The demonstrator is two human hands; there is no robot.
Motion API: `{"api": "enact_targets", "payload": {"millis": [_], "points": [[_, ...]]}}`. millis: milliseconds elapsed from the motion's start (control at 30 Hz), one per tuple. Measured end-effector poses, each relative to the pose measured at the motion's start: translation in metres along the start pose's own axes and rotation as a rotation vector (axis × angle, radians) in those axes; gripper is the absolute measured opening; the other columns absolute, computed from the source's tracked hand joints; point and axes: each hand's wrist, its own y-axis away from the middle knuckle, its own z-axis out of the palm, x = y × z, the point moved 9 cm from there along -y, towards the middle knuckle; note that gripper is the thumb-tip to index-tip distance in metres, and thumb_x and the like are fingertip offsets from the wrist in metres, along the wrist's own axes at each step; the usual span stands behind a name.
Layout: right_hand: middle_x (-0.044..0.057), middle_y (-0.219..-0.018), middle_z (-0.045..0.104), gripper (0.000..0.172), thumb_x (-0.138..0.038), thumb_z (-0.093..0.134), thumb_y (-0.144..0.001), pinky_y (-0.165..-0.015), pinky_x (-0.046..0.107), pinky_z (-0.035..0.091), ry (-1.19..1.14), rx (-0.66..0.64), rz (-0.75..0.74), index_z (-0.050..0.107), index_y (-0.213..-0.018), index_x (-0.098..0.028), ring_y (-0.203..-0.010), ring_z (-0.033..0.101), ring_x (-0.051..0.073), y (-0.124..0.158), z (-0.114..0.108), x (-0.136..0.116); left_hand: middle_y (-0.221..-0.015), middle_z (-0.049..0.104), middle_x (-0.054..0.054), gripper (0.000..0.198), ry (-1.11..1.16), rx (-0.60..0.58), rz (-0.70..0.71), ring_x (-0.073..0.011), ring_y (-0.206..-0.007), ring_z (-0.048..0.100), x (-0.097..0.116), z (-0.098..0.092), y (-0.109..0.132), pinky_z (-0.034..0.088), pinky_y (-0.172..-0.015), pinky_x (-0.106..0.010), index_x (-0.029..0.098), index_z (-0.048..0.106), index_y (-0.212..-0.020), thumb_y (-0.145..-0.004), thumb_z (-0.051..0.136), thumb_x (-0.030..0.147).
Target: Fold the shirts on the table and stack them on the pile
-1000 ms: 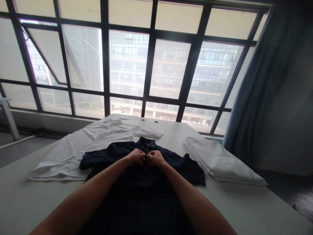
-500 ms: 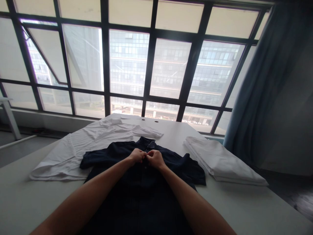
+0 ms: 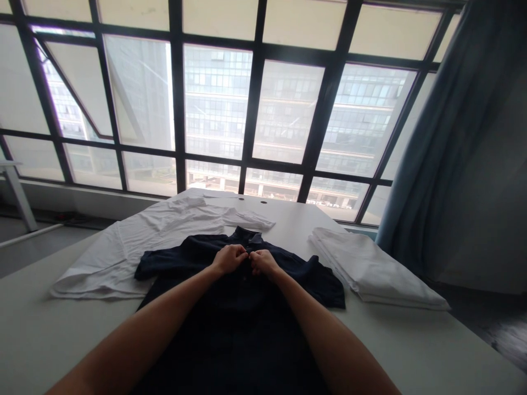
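A dark navy short-sleeved shirt (image 3: 239,323) lies spread on the white table, its collar pointing toward the window. Just below that collar, my left hand (image 3: 229,259) pinches the front placket from the left side. My right hand (image 3: 264,263) pinches the placket from the right, with its fingertips close to those of the left. Small buttons run down the placket, but whatever lies between the fingertips is too small to make out. Both sleeves of the shirt rest flat, one to each side of my forearms.
A white shirt (image 3: 156,225) is spread out behind and left of the navy one. To the right lies a folded white cloth (image 3: 374,269). The white table (image 3: 37,323) reaches toward a large window, with a blue-grey curtain (image 3: 436,164) at the right.
Both hands have shifted slightly up toward the collar. The left hand has moved a little right, and the fingers have changed their pinch on the placket.
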Motion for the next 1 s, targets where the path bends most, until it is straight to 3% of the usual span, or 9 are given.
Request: {"api": "enact_targets", "payload": {"millis": [100,167,267,367,500,667,767,867,1000], "points": [[0.0,-0.062,0.061,0.014,-0.019,0.052,-0.089,-0.048,0.02,0.043,0.063,0.039,-0.019,0.058,-0.077,-0.015,-0.05,0.06,0.012,0.001,-0.006,0.0,-0.097,0.072,-0.007,0.02,-0.234,0.053,0.068,-0.0256,-0.1,0.065,-0.001,-0.006,0.004,0.047,-0.088,-0.032,0.021,0.072,-0.101,-0.089,0.06,0.032],[0.004,-0.079,0.067,0.008,-0.022,0.057,-0.088,-0.063,0.023,0.048,0.217,0.161,-0.142,0.062,-0.089,-0.016,-0.073,0.066,0.016,0.008,-0.02,-0.009,-0.118,0.068,-0.01,0.028,-0.306,0.032,0.107,-0.0278,-0.118,0.058,-0.003,-0.003,0.006,0.042,-0.1,-0.037,0.02,0.068,-0.114,-0.091,0.057,0.032],[0.01,-0.107,0.066,0.019,-0.027,0.061,-0.087,-0.088,0.031,0.045,0.634,0.326,-0.352,0.065,-0.103,-0.018,-0.106,0.06,0.023,0.027,-0.031,-0.026,-0.149,0.047,-0.011,0.041,-0.368,-0.084,0.098,-0.0283,-0.14,0.038,-0.01,0.01,0.011,0.026,-0.115,-0.049,0.021,0.057,-0.134,-0.097,0.047,0.035],[0.014,-0.116,0.063,0.027,-0.033,0.057,-0.091,-0.092,0.036,0.043,0.916,0.246,-0.361,0.067,-0.108,-0.016,-0.113,0.055,0.027,0.036,-0.026,-0.024,-0.159,0.031,-0.01,0.048,-0.383,-0.241,0.083,-0.029,-0.147,0.024,-0.017,0.019,0.015,0.016,-0.117,-0.057,0.023,0.047,-0.143,-0.097,0.044,0.037],[0.013,-0.113,0.064,0.029,-0.036,0.055,-0.091,-0.088,0.033,0.044,0.986,0.109,-0.347,0.069,-0.106,-0.016,-0.109,0.058,0.026,0.032,-0.025,-0.028,-0.146,0.05,-0.012,0.043,-0.348,-0.255,0.086,-0.0299,-0.137,0.044,-0.014,0.004,0.0,0.035,-0.111,-0.045,0.02,0.057,-0.134,-0.095,0.048,0.036],[0.013,-0.127,0.06,0.048,-0.033,0.05,-0.093,-0.087,0.033,0.045,0.803,0.276,-0.251,0.052,-0.138,-0.018,-0.107,0.062,0.025,-0.001,-0.045,-0.041,-0.134,0.06,-0.018,0.057,-0.417,0.011,0.055,-0.0308,-0.121,0.059,0.0,-0.028,-0.051,0.046,-0.098,-0.041,0.017,0.035,-0.151,-0.095,0.043,0.021],[0.012,-0.132,0.059,0.059,-0.028,0.049,-0.091,-0.089,0.033,0.045,0.763,0.278,-0.24,0.039,-0.149,-0.023,-0.111,0.061,0.025,-0.024,-0.042,-0.04,-0.122,0.068,-0.016,0.059,-0.493,-0.009,0.073,-0.0329,-0.111,0.064,0.005,-0.02,-0.076,0.05,-0.09,-0.041,0.022,0.042,-0.149,-0.091,0.051,0.02],[0.011,-0.13,0.061,0.048,-0.024,0.045,-0.091,-0.09,0.033,0.045,0.736,0.249,-0.222,0.055,-0.138,-0.023,-0.111,0.061,0.025,-0.037,-0.036,-0.033,-0.113,0.071,-0.015,0.04,-0.495,-0.045,0.088,-0.0321,-0.107,0.066,0.005,-0.01,-0.09,0.049,-0.089,-0.038,0.021,0.069,-0.121,-0.084,0.056,0.014],[0.012,-0.117,0.069,0.037,-0.033,0.042,-0.095,-0.085,0.031,0.045,0.649,0.317,-0.249,0.071,-0.114,-0.019,-0.105,0.064,0.025,-0.035,-0.042,-0.029,-0.108,0.071,-0.02,0.03,-0.473,0.016,0.039,-0.0335,-0.104,0.066,-0.003,-0.017,-0.089,0.049,-0.086,-0.039,0.013,0.076,-0.095,-0.089,0.049,0.023]]}}
